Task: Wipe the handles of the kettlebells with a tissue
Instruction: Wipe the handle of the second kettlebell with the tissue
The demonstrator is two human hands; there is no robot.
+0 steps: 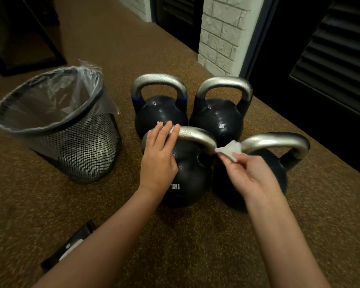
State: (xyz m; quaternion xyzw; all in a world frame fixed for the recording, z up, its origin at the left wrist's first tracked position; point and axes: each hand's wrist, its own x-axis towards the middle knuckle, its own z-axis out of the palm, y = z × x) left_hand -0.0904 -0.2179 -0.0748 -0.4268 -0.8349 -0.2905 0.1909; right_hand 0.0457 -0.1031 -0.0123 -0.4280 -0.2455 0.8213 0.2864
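We are working on the near-left black iron kettlebell (183, 175) marked 12KG, one of four standing in a tight cluster on the speckled brown rubber floor (195, 235). Our left hand (159, 154) is resting with straight, relaxed fingers on the left end of its silver steel handle (195, 135), steadying it and gripping nothing. Our right hand (249, 173) is pinching a small crumpled white tissue (229, 151) between thumb and fingertips, and the tissue is touching the right end of that handle where it curves down toward the ball, just beside the handle of the near-right black kettlebell (258, 173).

We judge that we are midway through wiping this one handle, finishing its right corner. The handle's top is looking speckled (droplets or pitting, we cannot tell which), as is that of the far-left kettlebell with blue bands (160, 113). The far-right kettlebell (218, 119) is standing behind.

The next move is calling for the tissue to be drawn along the arch toward our left fingers, which will need to be lifting clear. The black mesh bin with a clear plastic liner (56, 125) is waiting well to the left for the used tissue.
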